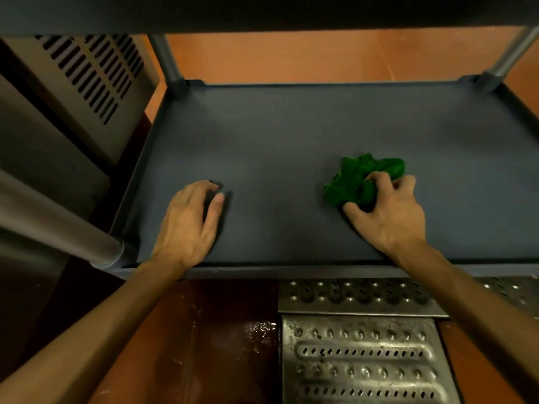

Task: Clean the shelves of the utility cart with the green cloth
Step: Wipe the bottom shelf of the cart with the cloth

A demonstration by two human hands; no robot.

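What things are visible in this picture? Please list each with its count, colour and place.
shelf: one, dark blue-grey, centre of view
upper shelf: one, dark, along the top edge
posts: three, grey, at the shelf's two far corners and near left corner
green cloth: one, green, bunched on the shelf, right of centre
vented panel: one, grey-beige, upper left beside the cart
floor: orange-red, behind and below the cart
metal grates: two, silver, on the floor in front of the shelf
left hand: one, rests on the shelf, holds nothing
right hand: one, grips the green cloth
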